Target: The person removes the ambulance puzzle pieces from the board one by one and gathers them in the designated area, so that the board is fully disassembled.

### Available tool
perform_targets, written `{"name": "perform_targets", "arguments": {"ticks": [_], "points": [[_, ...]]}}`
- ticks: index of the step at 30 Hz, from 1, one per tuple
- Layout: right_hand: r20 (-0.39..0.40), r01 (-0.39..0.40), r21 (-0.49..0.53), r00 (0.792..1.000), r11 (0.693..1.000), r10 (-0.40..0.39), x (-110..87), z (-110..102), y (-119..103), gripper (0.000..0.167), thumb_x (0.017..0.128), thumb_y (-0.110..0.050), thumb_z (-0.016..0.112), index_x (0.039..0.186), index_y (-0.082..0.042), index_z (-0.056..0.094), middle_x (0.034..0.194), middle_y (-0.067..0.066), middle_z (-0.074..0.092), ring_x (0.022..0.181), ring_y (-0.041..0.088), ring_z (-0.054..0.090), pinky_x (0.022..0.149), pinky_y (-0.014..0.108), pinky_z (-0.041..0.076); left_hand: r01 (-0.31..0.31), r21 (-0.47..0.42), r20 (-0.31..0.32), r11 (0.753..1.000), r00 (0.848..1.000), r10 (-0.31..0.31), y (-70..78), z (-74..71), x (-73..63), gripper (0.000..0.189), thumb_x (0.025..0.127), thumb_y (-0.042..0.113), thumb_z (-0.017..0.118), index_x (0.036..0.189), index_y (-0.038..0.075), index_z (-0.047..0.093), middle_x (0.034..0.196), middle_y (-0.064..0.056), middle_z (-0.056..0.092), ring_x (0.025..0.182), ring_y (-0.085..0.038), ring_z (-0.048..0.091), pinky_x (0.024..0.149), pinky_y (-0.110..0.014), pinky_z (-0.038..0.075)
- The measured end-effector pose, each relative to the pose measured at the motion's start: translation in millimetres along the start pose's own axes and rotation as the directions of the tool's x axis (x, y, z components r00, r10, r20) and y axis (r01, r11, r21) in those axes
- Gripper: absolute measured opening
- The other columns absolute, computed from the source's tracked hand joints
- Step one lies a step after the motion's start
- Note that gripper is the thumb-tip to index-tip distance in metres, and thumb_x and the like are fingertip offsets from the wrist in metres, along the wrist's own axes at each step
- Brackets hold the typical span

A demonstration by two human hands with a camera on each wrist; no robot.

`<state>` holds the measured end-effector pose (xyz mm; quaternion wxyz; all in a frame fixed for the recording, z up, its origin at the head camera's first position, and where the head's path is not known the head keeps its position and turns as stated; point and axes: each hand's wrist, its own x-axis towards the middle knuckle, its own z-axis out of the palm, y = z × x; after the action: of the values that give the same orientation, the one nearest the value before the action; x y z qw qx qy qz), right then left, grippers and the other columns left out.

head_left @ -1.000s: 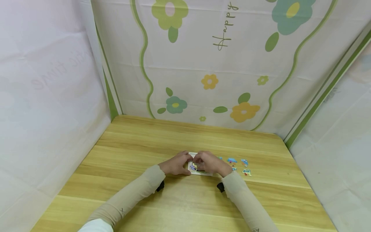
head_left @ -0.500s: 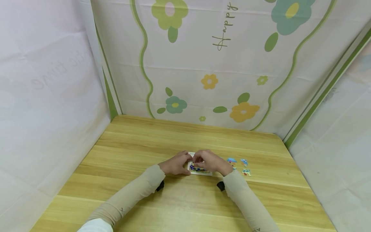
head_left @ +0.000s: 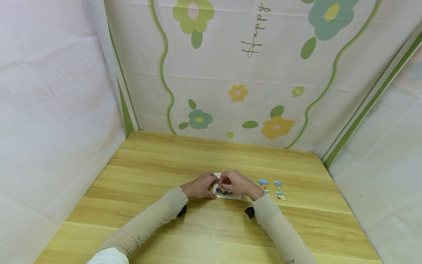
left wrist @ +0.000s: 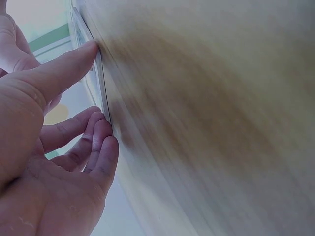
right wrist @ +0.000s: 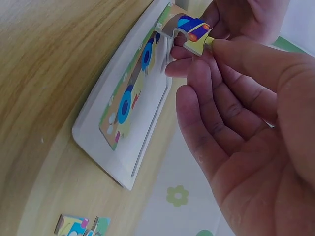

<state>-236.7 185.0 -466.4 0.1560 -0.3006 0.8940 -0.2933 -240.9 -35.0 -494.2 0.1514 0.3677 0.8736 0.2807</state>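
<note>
In the head view, my left hand [head_left: 199,186] holds the left side of a white puzzle tray [head_left: 227,197], thumb near its front corner. Its thumb and bent fingertips meet the tray's edge in the left wrist view. My right hand [head_left: 240,183] is over the tray, pinching a puzzle piece [right wrist: 192,27] between thumb and index finger. The piece shows blue, orange and yellow and is tilted up at the tray's far end in the right wrist view. A strip of fitted pieces [right wrist: 125,105] with blue wheels lies along one side of the tray, bare white beside it.
Several loose puzzle pieces [head_left: 280,195] lie on the wooden table [head_left: 211,231] to the right of the tray, some partly behind my right hand. White flowered cloth [head_left: 211,66] hangs behind the table and along both sides.
My right hand has risen slightly from the tray, uncovering more of its blue pieces. My left hand has stayed in place. Over the last half second almost nothing has moved.
</note>
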Motion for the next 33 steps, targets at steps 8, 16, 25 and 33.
{"name": "perform_targets", "arguments": {"ticks": [8, 16, 25, 33], "points": [[-0.01, -0.009, 0.027, 1.0, 1.0, 0.009, -6.1, -4, 4, 0.01, 0.107, -0.015, 0.064, 0.103, -0.011, 0.073, 0.098, 0.004, 0.075, 0.084, 0.009, 0.067, 0.076, 0.025, 0.057, 0.004, 0.008, -0.003, 1.0, 1.0, -0.004, 0.3, 0.7, 0.3, 0.053, 0.095, 0.024, 0.081, 0.139, 0.002, 0.061, 0.135, -0.012, 0.057, 0.118, -0.023, 0.054, 0.104, -0.042, 0.049], [-0.041, -0.027, 0.042, 0.999, 0.999, 0.029, -22.7, -10, 16, 0.01, 0.106, -0.015, 0.066, 0.099, -0.013, 0.073, 0.093, 0.002, 0.074, 0.08, 0.011, 0.067, 0.072, 0.024, 0.055, 0.005, 0.035, -0.016, 0.999, 1.0, -0.004, 1.1, 2.5, 0.9, 0.057, 0.094, 0.025, 0.083, 0.139, -0.002, 0.06, 0.136, -0.012, 0.058, 0.119, -0.023, 0.054, 0.106, -0.043, 0.048], [-0.078, -0.055, 0.039, 0.995, 0.998, 0.058, -56.0, -24, 34, 0.009, 0.105, -0.015, 0.066, 0.099, -0.012, 0.072, 0.094, 0.004, 0.073, 0.082, 0.009, 0.064, 0.074, 0.024, 0.055, 0.012, 0.025, -0.013, 1.0, 1.0, -0.012, 1.3, 1.5, 0.2, 0.057, 0.095, 0.025, 0.082, 0.14, -0.002, 0.06, 0.135, -0.011, 0.057, 0.119, -0.022, 0.052, 0.107, -0.044, 0.047], [-0.104, -0.081, 0.021, 0.991, 0.997, 0.083, -87.2, -32, 52, 0.01, 0.106, -0.018, 0.066, 0.101, -0.012, 0.072, 0.096, 0.002, 0.074, 0.086, 0.01, 0.067, 0.075, 0.023, 0.056, 0.012, 0.029, -0.007, 1.0, 1.0, -0.012, 1.4, 0.6, -0.6, 0.057, 0.095, 0.026, 0.082, 0.14, -0.001, 0.06, 0.136, -0.011, 0.057, 0.119, -0.022, 0.052, 0.107, -0.043, 0.047]]}}
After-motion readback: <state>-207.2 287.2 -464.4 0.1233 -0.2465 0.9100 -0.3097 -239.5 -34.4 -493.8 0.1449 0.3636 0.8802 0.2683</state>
